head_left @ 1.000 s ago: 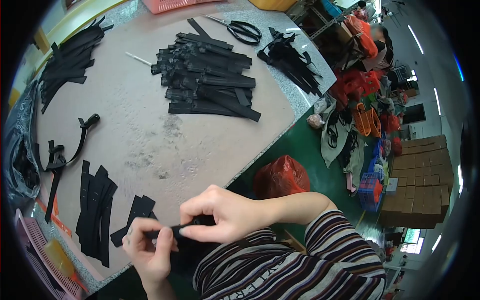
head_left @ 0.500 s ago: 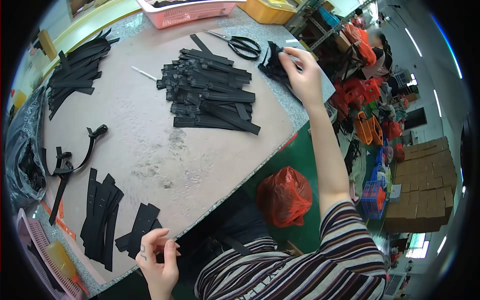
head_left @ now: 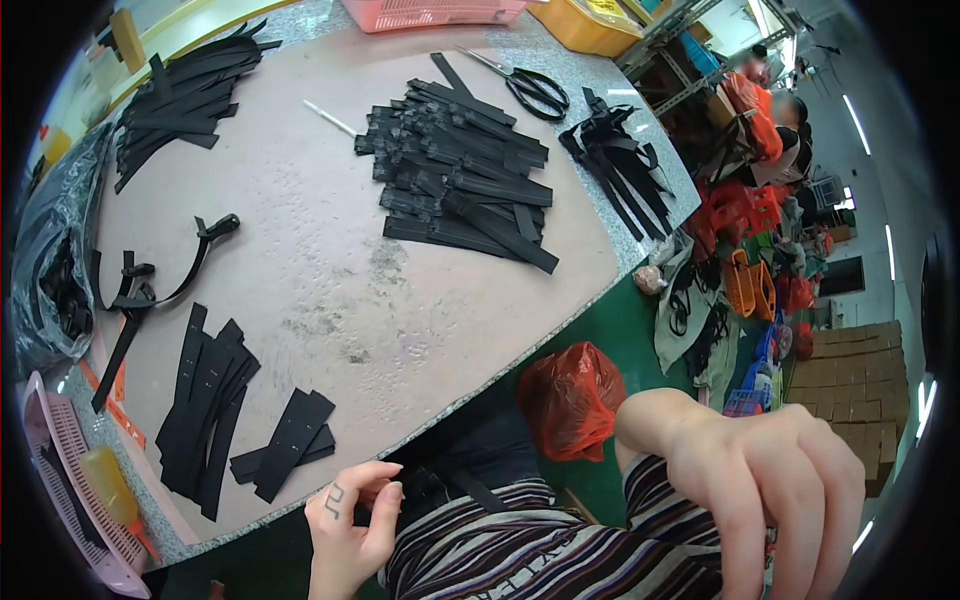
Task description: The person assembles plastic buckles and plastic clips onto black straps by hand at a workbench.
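Observation:
My left hand [head_left: 352, 520] is by the table's front edge, fingers loosely curled and thumb apart, with nothing seen in it. Close to it lie a few short black strap pieces [head_left: 292, 440]. My right hand [head_left: 765, 480] is raised off the table at lower right, fingers stretched downward and somewhat apart. I see nothing in it; its palm side is hidden. A large pile of black straps [head_left: 465, 175] covers the mat's middle. A bundle of thin black straps [head_left: 620, 165] rests at the right table edge.
Black-handled scissors [head_left: 538, 93] and a white stick [head_left: 330, 117] lie near the pile. More black strips [head_left: 205, 410], a buckled strap [head_left: 190, 275] and a plastic bag [head_left: 60, 270] are at left. A red bag [head_left: 570, 400] stands below the table edge.
My right hand has left the thin strap bundle and come back toward my body, to the lower right. The bundle stays on the table edge. The view has shifted slightly.

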Demonstrator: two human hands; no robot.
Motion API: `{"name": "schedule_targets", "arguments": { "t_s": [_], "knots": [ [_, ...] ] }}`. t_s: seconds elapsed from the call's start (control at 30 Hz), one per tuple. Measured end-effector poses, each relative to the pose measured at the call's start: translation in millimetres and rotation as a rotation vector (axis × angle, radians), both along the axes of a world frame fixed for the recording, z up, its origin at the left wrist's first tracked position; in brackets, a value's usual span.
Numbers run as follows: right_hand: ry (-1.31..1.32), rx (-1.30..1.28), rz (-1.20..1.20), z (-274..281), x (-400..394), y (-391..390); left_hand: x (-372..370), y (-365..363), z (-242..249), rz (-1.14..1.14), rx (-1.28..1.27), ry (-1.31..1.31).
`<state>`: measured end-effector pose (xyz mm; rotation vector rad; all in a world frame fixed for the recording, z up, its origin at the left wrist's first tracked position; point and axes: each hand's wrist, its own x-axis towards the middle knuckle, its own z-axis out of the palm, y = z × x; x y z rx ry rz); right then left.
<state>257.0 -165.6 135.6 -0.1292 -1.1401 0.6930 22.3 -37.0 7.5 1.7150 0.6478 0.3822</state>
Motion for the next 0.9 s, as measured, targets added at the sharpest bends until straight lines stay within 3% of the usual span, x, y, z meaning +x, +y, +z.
{"name": "schedule_targets", "arguments": {
  "t_s": [0.2, 0.47, 0.9],
  "knots": [
    [0.034, -0.068, 0.188, -4, 1, 2, -6, 0, -5, -0.007, -0.007, -0.001],
    [-0.017, -0.293, 0.132, 22, -5, 34, -2, 0, -4, -0.015, -0.023, 0.001],
    [-0.002, -0.27, 0.16, 13, 7, 27, 5, -2, -2, -0.047, -0.023, 0.039]
  ]
}}
